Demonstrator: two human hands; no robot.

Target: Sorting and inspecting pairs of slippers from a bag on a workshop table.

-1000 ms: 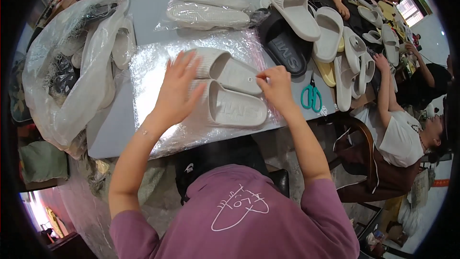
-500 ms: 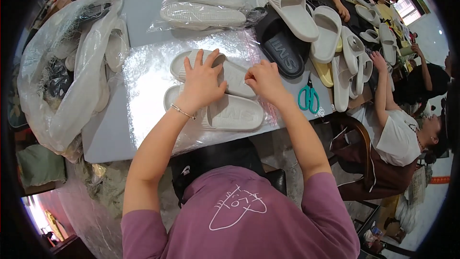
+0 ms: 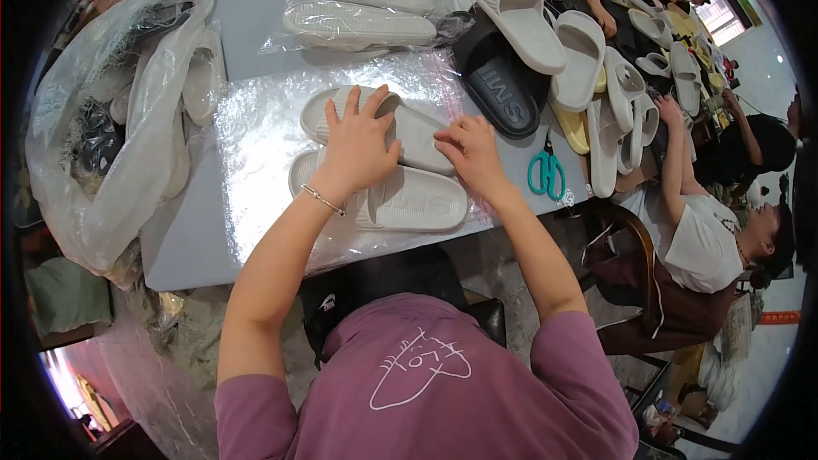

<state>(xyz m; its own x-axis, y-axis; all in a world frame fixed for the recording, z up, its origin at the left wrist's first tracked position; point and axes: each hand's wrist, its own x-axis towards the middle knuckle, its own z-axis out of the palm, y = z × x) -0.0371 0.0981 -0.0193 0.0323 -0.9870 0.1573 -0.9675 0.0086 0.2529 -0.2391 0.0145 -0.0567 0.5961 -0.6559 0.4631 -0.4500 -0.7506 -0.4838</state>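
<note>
In the head view, with the pair of slides as the clock's centre, a pale grey ribbed foam slide (image 3: 417,138) lies at the far side and a matching pale grey foam slide (image 3: 417,198) at the near side, both on a glossy clear plastic sheet or bag (image 3: 256,136), I cannot tell which, spread on the grey flat-topped bench (image 3: 192,234). The left hand (image 3: 362,149), a thin silver bracelet (image 3: 324,198) at its wrist, comes in from 7 o'clock; its grip is wide, fingers spread over the far slide's strap, hiding much of it, while hand and wrist cover part of the near strap. The right hand (image 3: 471,149) is at 3 o'clock, by the far slide's heel end, its grip narrow, thumb close to curled fingers; whether anything is pinched there I cannot tell. Teal-handled scissors (image 3: 546,175) lie at 3 o'clock, and a black moulded slide (image 3: 503,94) at 2 o'clock, partly hidden under a pale slide (image 3: 524,25). At 12 o'clock glare and creases blur a plastic-wrapped pale pair (image 3: 358,24). At 9 o'clock a translucent white plastic sack (image 3: 85,204) veils most of its contents, and the frame's dark rim cuts off the surroundings
</note>
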